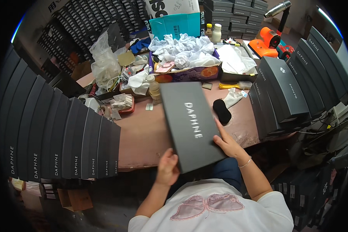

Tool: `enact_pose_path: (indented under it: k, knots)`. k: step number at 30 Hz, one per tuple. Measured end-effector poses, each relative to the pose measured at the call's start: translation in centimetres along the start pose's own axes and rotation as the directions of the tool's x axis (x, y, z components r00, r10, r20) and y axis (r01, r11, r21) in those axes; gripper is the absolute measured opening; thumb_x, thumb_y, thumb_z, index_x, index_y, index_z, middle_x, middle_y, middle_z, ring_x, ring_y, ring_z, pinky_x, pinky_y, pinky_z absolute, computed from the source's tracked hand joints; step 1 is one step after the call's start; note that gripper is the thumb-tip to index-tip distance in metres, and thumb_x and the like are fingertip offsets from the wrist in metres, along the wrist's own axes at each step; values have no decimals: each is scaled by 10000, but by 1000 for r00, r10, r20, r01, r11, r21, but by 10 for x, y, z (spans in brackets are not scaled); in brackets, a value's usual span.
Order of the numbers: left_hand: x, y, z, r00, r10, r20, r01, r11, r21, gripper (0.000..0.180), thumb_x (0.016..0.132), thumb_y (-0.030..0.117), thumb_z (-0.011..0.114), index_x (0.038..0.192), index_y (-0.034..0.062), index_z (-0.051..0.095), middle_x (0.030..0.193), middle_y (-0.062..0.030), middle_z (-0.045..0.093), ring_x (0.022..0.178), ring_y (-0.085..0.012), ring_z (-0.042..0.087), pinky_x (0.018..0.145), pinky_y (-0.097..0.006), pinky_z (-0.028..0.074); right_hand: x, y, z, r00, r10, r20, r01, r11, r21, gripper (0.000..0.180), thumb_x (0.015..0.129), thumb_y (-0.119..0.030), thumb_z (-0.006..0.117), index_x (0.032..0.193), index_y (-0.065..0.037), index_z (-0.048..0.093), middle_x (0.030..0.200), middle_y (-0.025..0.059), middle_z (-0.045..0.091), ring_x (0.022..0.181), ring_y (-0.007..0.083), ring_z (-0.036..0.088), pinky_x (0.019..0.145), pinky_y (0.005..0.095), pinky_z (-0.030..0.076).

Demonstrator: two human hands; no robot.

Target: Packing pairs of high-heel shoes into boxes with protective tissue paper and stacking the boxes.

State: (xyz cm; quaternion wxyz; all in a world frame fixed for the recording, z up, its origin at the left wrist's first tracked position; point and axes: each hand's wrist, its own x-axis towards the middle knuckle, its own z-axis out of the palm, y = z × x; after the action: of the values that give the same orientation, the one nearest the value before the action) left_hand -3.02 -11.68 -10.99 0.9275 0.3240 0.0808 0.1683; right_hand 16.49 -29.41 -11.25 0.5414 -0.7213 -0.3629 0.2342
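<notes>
A closed dark grey shoebox with pale lettering on its lid is tilted over the near edge of the table, in front of my body. My left hand has curled fingers at its lower left edge. At the lower right edge my right hand grips it, thumb on the lid and fingers along the side. Just beyond my right fingers lies a small black rounded pad on the pinkish tabletop. The underside of the shoebox is hidden.
Stacked shoeboxes rise at the left and right. Crumpled white paper fills a carton at the back. Also there are a yellow-handled brush, a capped bottle, an orange tool and a red tray.
</notes>
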Motion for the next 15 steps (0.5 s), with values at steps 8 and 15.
enact_pose_path:
  k: [8,15]
  knots:
    - [50,-60,-96,930,174,-324,163,596,787,600,955,244,575,1404,-60,318,1333,-203,468,1203,-238,478,997,-341,399,43,66,20,962,247,-114,-269,920,-286,527,887,-456,566,1028,44,650,918,286,653,848,390,654,773,434,497]
    - [47,-66,-106,884,-160,-439,367,819,441,511,934,392,554,1204,-42,550,1152,-122,599,1057,-217,566,921,-344,435,44,96,39,941,338,0,-334,930,155,648,880,-480,593,1231,64,566,1070,250,651,978,274,643,870,354,487]
